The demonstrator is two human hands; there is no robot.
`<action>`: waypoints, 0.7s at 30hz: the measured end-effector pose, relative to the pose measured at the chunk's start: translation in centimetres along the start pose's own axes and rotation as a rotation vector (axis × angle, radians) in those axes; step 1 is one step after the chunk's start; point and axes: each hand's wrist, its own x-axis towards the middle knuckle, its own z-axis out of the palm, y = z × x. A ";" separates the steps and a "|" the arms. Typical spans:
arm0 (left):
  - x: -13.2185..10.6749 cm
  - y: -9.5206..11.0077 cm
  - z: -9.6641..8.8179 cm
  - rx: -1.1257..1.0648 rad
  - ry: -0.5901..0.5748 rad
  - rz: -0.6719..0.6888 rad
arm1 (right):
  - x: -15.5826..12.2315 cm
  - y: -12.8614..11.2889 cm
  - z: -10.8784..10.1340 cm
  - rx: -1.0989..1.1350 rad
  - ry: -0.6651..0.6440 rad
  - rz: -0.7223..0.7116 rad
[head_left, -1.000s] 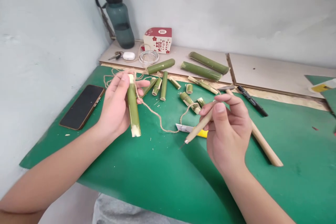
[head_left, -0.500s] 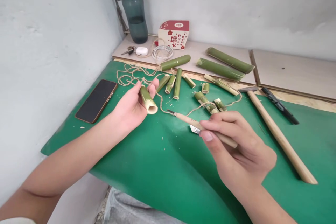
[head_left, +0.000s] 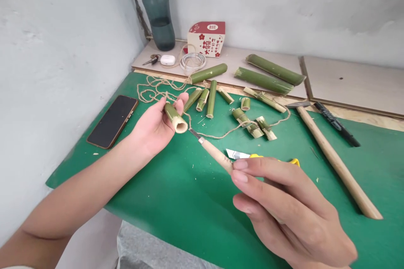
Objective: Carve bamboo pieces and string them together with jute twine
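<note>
My left hand [head_left: 158, 128] is closed around a short green bamboo tube [head_left: 173, 116], whose pale hollow end faces me. In my right hand [head_left: 284, 206] is a wooden-handled carving knife [head_left: 217, 154], gripped by the fingers. Its narrow metal tip is close to the tube's open rim; whether they touch, I cannot tell. Behind my right fingers lies a yellow utility knife [head_left: 240, 154] with its blade out, its handle partly hidden. Beyond the left hand are several small bamboo pieces [head_left: 212, 98] and twine [head_left: 151, 92].
A hammer [head_left: 339, 164] and a black marker [head_left: 336, 124] lie at the right, a phone [head_left: 112, 122] at the left. Longer bamboo lengths [head_left: 263, 80], a tape roll [head_left: 192, 62], a box [head_left: 206, 40] and a bottle [head_left: 159, 17] are at the back by the wall.
My right hand has shifted its hold and turned, coming lower and nearer to me. The carving knife's tip has moved left to the tube's end, and the utility knife's yellow handle now shows.
</note>
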 end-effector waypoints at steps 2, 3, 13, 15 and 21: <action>-0.1 0.0 0.1 0.006 0.001 -0.010 | 0.1 -0.1 0.1 0.005 -0.008 0.003; -0.1 -0.1 0.1 0.007 0.003 -0.016 | 0.2 -0.2 0.1 0.007 -0.012 0.005; -0.3 -0.5 0.3 0.075 0.002 0.008 | 0.2 -0.7 -0.2 0.004 -0.054 0.052; -0.4 -0.7 0.4 0.086 0.000 0.031 | 0.2 -0.6 0.2 0.020 -0.067 0.071; -0.4 -0.6 0.5 0.065 0.010 0.126 | 0.0 0.2 1.5 0.022 -0.045 0.172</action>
